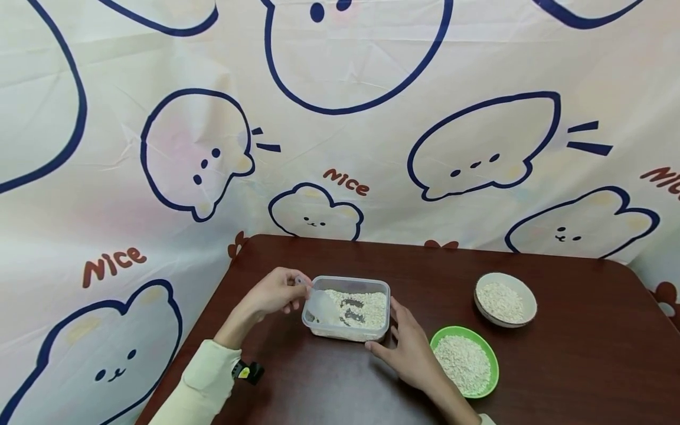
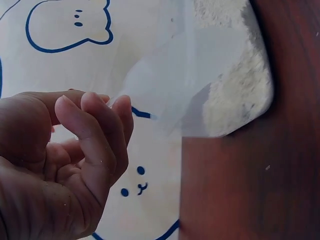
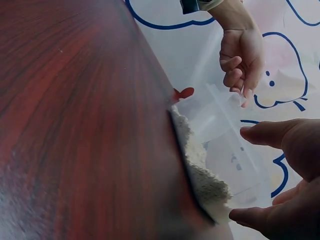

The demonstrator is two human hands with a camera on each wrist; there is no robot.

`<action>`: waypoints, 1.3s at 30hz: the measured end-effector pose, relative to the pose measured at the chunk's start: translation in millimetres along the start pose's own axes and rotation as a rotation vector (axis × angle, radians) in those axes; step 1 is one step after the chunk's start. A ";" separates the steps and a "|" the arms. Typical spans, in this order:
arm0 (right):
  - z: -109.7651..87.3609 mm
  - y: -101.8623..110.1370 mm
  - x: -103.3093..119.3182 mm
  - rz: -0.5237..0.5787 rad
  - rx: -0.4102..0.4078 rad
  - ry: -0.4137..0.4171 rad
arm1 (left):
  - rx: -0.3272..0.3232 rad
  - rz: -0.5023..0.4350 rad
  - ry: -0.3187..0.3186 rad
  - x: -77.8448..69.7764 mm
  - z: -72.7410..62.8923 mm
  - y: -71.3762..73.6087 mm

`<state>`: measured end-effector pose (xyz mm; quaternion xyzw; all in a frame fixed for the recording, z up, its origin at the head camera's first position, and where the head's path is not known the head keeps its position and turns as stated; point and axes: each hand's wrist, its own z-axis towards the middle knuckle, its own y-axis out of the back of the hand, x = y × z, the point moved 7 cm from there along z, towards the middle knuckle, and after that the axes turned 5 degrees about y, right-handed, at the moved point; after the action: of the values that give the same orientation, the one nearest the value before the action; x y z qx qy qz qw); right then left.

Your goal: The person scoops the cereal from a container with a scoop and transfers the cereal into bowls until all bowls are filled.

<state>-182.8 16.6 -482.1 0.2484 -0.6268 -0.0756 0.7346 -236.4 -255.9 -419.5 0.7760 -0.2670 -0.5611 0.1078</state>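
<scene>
Between thumb and fingertips, my left hand pinches the handle end of a translucent plastic scoop. Its broad blade slants over the left part of a clear rectangular container. Pale, oat-like flakes lie inside the container, with dark patches showing among them near the middle. My right hand is at the container's right front corner, fingers along the right side and thumb at the front. In the right wrist view, the thumb and fingers of the right hand are spread and fairly straight, fingertips right at the container wall.
A green bowl of pale flakes stands just right of my right forearm. Farther back at the right is a white bowl of similar flakes. The dark wooden table meets a printed cloth backdrop behind.
</scene>
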 end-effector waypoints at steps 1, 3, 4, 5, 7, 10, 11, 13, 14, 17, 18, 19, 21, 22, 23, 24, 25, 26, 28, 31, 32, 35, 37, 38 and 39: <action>-0.2 -1.4 -1.2 0.008 0.001 -0.004 | 0.006 -0.016 0.002 2.1 0.4 -2.3; -0.3 -3.5 -3.1 0.020 0.001 -0.008 | 0.013 -0.048 0.003 5.9 1.0 -7.2; -0.3 -4.3 -4.1 0.027 0.000 -0.010 | 0.015 -0.064 0.003 7.8 1.3 -9.6; -0.2 -5.0 -5.2 0.033 -0.003 -0.011 | 0.017 -0.079 0.002 9.3 1.7 -12.0; -0.2 -5.5 -6.2 0.047 -0.010 -0.005 | 0.020 -0.114 -0.002 11.4 2.3 -17.2; -0.2 -5.9 -7.3 0.059 -0.024 0.006 | 0.029 -0.162 -0.003 13.0 2.7 -25.7; -0.3 -5.8 -7.0 0.059 -0.028 0.013 | 0.029 -0.173 -0.004 12.9 2.5 -28.4; -0.3 -6.0 -7.2 0.064 -0.037 0.014 | 0.025 -0.193 -0.001 12.9 1.6 -33.6; -0.3 -6.1 -6.8 0.066 -0.039 0.020 | 0.023 -0.199 -0.001 12.8 1.1 -36.3; -0.1 -6.8 -6.8 0.071 -0.045 0.022 | 0.019 -0.227 -0.011 11.8 -0.5 -45.0; -0.1 -7.0 -6.9 0.073 -0.048 0.023 | 0.022 -0.238 -0.017 11.1 -1.1 -48.4; -0.2 -6.8 -6.4 0.071 -0.051 0.027 | 0.026 -0.251 -0.019 10.9 -1.5 -52.1; -0.3 -7.1 -6.1 0.068 -0.056 0.034 | 0.030 -0.282 -0.022 10.7 -2.3 -59.5; -0.5 -7.3 -5.8 0.066 -0.057 0.040 | 0.028 -0.293 -0.022 11.0 -2.4 -63.1; -0.7 -7.3 -5.5 0.065 -0.058 0.042 | 0.026 -0.309 -0.020 11.2 -2.4 -66.5; -0.9 -7.3 -5.5 0.064 -0.060 0.044 | 0.020 -0.323 -0.020 11.4 -2.3 -69.5; -1.0 -7.7 -5.2 0.063 -0.058 0.044 | 0.014 -0.337 -0.017 11.8 -2.2 -72.1; -1.1 -8.0 -5.1 0.061 -0.056 0.045 | 0.009 -0.349 -0.019 11.5 -2.0 -74.6; -1.4 -8.1 -4.9 0.056 -0.056 0.041 | -0.001 -0.366 -0.027 10.2 -1.4 -78.4; -1.6 -8.1 -4.9 0.056 -0.057 0.037 | -0.007 -0.379 -0.037 8.1 -0.7 -81.8; -1.6 -8.0 -4.9 0.056 -0.058 0.038 | -0.008 -0.380 -0.041 7.7 -0.6 -82.2; -1.2 -8.3 -5.0 0.062 -0.056 0.041 | -0.009 -0.372 -0.041 8.2 -1.0 -82.4; -0.8 -8.4 -5.2 0.064 -0.053 0.043 | -0.006 -0.362 -0.041 8.8 -1.2 -82.1; -0.6 -8.4 -5.4 0.065 -0.052 0.040 | -0.005 -0.355 -0.042 9.0 -1.3 -81.8; -0.4 -8.4 -5.8 0.066 -0.052 0.037 | -0.003 -0.348 -0.044 9.0 -1.3 -81.5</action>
<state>-181.9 11.9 -491.1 0.2097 -0.6188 -0.0629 0.7544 -209.3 -192.9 -464.4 0.7979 -0.1302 -0.5886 0.0046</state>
